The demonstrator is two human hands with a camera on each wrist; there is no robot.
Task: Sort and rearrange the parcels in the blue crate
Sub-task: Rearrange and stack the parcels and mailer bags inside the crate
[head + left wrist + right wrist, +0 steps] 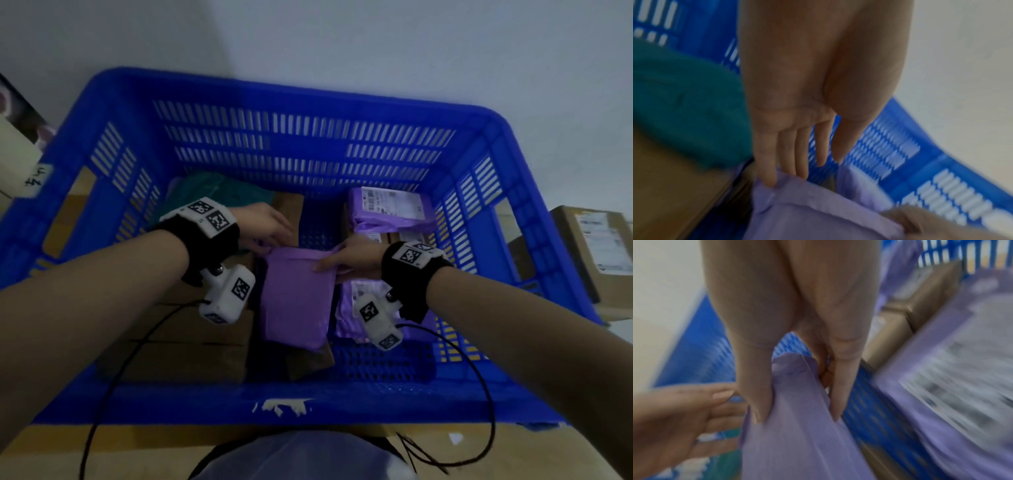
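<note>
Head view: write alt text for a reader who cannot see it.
Two bare hands hold the top edge of a plain purple parcel in the middle of a blue crate, the left hand at its left corner, the right hand pinching its right. Cardboard boxes lie left, labelled purple parcels right.

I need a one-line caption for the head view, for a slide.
Both hands, left hand and right hand, hold the top edge of a purple parcel inside the blue crate, among other parcels.
</note>
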